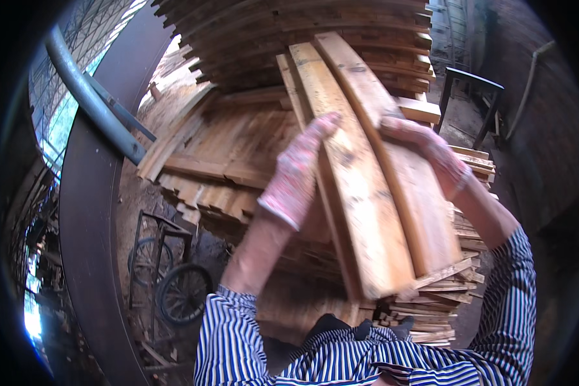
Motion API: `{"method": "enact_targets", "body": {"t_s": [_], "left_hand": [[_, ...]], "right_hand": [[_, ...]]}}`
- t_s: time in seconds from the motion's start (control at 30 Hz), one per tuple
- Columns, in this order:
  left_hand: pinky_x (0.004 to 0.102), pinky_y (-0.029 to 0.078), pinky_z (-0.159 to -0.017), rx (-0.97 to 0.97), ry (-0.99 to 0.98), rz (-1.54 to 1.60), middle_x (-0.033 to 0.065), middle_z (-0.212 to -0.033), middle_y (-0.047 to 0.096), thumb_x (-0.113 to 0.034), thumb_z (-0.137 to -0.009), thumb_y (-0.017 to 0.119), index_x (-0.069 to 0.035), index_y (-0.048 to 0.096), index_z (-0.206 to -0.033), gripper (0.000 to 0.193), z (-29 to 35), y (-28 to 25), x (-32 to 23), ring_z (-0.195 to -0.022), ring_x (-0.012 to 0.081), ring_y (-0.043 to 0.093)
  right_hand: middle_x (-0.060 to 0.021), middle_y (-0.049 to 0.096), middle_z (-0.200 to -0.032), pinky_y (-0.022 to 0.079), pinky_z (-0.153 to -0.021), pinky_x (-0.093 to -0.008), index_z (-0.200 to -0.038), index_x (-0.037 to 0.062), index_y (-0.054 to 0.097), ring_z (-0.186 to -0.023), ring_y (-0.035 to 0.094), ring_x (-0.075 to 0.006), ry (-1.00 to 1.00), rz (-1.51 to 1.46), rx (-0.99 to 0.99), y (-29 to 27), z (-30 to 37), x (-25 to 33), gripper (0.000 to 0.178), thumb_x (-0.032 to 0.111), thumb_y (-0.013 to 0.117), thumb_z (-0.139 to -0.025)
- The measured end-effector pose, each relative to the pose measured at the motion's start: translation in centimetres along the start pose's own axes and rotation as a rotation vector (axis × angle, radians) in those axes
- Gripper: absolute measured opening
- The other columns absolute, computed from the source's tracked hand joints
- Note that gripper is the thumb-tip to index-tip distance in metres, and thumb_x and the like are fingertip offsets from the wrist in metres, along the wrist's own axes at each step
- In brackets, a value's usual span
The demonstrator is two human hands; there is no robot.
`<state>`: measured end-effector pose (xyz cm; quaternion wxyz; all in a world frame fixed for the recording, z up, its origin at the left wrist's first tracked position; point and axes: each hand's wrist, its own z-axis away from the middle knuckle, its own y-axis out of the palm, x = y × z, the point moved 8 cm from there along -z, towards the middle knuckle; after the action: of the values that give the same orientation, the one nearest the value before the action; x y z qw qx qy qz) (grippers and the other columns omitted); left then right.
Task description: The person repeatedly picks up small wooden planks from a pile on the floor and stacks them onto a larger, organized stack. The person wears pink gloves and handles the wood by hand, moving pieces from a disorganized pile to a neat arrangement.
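Several wooden boards lie side by side between my two gloved hands, slanting from the upper middle down toward my body. My left hand (pixel 300 168), in a pink speckled glove, grips the left side of the lighter board (pixel 360 199), thumb on its top face. On the other side, my right hand (pixel 431 151), gloved alike, is closed over the outer edge of the reddish board (pixel 424 209). A dark gap runs between these two boards. A further board (pixel 294 87) shows at the left edge of the bundle. The undersides and most fingertips are hidden.
A tall stack of boards (pixel 302 26) rises at the far side. Below the bundle, a lower pile (pixel 219 138) spreads left, with more board ends (pixel 473 241) at right. A wheeled cart (pixel 183 293), a grey pipe (pixel 90 96) and a dark metal frame (pixel 473 80) stand around.
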<state>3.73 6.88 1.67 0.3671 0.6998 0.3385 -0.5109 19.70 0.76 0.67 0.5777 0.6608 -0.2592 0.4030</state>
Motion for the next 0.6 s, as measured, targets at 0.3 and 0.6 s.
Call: {"method": "enact_targets", "body": {"t_s": [0.3,0.6], "left_hand": [[0.0383,0.063,-0.066,0.139,-0.310,-0.055,0.0170,-0.094,0.072,-0.038,-0.084,0.075,0.002,0.064,-0.107,0.048,-17.3,-17.7,4.8,-0.070,0.0249,0.072],[0.0394,0.065,-0.066,0.060,-0.442,0.053,0.0194,-0.090,0.070,-0.041,-0.087,0.070,0.002,0.057,-0.116,0.054,-8.5,-23.7,-2.1,-0.071,0.0295,0.073]], "right_hand": [[-0.0129,0.072,-0.114,0.055,-0.082,-0.0407,-0.118,0.0035,0.068,-0.106,0.067,-0.0277,0.020,1.135,-0.428,-1.1,-16.2,-0.8,0.057,0.048,0.073,-0.083],[-0.0260,0.063,-0.121,0.053,-0.091,-0.0423,-0.124,-0.0052,0.051,-0.108,0.067,-0.0370,0.101,1.833,-0.577,2.6,-16.9,0.6,0.080,0.058,0.070,-0.078]]}}
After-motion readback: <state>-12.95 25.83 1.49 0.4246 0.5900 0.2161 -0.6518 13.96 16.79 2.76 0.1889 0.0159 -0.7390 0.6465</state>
